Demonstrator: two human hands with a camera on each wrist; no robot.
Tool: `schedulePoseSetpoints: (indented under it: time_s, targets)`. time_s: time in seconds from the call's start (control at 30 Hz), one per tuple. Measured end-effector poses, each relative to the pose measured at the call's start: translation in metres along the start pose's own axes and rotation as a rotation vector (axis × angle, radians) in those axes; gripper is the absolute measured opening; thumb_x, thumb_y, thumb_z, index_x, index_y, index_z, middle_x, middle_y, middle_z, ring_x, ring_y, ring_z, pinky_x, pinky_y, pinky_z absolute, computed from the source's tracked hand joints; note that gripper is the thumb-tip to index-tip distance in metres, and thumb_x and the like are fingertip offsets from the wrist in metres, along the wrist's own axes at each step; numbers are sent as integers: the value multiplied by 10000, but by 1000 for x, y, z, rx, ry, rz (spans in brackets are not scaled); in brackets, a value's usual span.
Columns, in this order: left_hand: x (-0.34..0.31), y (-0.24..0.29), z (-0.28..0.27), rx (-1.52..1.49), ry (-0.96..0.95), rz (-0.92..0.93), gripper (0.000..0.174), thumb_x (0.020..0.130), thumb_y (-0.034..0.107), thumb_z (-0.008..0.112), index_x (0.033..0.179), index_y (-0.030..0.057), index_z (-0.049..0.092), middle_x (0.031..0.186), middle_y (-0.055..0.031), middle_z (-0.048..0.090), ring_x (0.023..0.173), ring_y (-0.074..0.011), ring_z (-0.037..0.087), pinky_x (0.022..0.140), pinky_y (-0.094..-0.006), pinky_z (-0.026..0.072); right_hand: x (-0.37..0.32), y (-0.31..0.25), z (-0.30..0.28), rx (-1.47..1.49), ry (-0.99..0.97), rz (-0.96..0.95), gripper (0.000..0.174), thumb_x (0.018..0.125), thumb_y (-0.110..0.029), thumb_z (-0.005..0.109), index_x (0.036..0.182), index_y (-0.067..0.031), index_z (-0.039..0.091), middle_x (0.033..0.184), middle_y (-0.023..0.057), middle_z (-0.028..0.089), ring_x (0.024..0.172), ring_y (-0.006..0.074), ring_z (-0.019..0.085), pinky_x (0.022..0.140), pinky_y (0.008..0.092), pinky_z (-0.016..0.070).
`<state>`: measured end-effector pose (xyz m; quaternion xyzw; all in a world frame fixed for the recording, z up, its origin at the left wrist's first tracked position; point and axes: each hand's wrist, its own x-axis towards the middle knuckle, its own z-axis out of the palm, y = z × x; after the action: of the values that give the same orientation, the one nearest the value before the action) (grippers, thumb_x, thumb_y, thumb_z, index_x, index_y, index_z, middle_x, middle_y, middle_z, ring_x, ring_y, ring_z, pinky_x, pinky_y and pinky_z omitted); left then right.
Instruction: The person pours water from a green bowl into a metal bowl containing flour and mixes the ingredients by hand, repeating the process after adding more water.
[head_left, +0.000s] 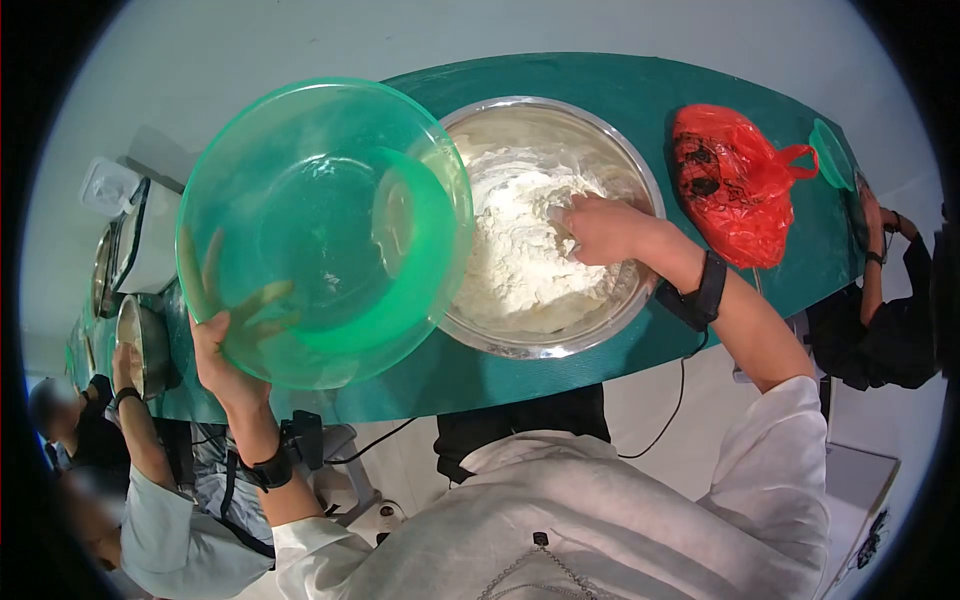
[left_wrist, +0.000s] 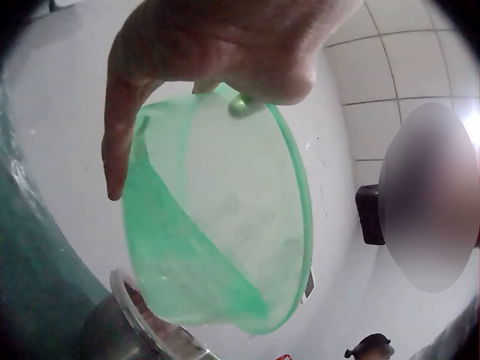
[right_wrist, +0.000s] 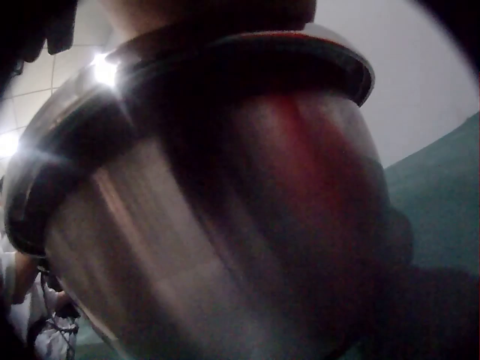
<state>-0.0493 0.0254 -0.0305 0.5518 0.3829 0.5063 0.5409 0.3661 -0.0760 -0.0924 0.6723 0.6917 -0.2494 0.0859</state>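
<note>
A: What could go wrong?
B: The translucent green plastic basin (head_left: pixel 325 220), at nine o'clock of the round shiny steel bowl (head_left: pixel 570 125), may drop if the left hand (head_left: pixel 228 368), thumb and fingers gripping its rim, slips. White floury mass (head_left: pixel 520 245) may spill under hard pushing by the right hand (head_left: pixel 612 230); its buried fingertips' hold cannot be told.
A: Surroundings?
B: Dark-green curved table (head_left: pixel 655 95); shiny red plastic bag (head_left: pixel 735 190), three o'clock; pale floor (head_left: pixel 640 410), six.

Left hand (head_left: pixel 230 368) holds a green basin (head_left: pixel 320 225) (see-through), right hand (head_left: pixel 608 230) touches floury mixture (head_left: pixel 515 245).
</note>
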Motion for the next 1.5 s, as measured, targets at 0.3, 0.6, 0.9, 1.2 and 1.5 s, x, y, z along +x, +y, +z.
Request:
schedulePoseSetpoints:
  time_s: [0.3,0.6,0.9,1.2,1.5]
  targets:
    - [5,-7,0,16,42,79,614,863,220,439,1415,5,277,1266,-212,482,992,-358,619,729,-400,549,-3,-3,-4,-1,-3,-7,666,758,-177,667,1357,-51,405,1284,355,438,1199,442,464,993,449,412]
    - [5,-8,-2,104,16,127,621,863,213,430,1424,10,259,1338,-181,401,1015,-386,606,724,-440,556,-3,0,4,-40,93,-37,634,742,-159,623,1344,-65,445,1182,266,526,1137,399,502,923,453,454]
    - [2,17,40,182,17,178,871,714,288,502,1490,58,181,1484,-202,263,880,-327,651,583,-353,585,-4,-5,-6,2,-16,5,660,767,-175,660,1364,-60,403,1331,366,390,1240,449,427,1016,451,395]
    - [6,2,21,96,41,152,697,804,219,454,1446,36,254,1425,-146,344,952,-356,627,684,-419,571,-4,-2,2,-20,105,-43,585,749,-159,614,1309,-64,474,1154,247,540,1122,382,515,913,447,456]
    - [17,-9,23,31,46,12,616,863,248,447,1409,-4,311,1246,-167,498,931,-358,637,728,-390,526,-4,-2,2,-17,90,-33,582,744,-155,613,1305,-70,481,1158,241,537,1128,383,510,917,449,459]
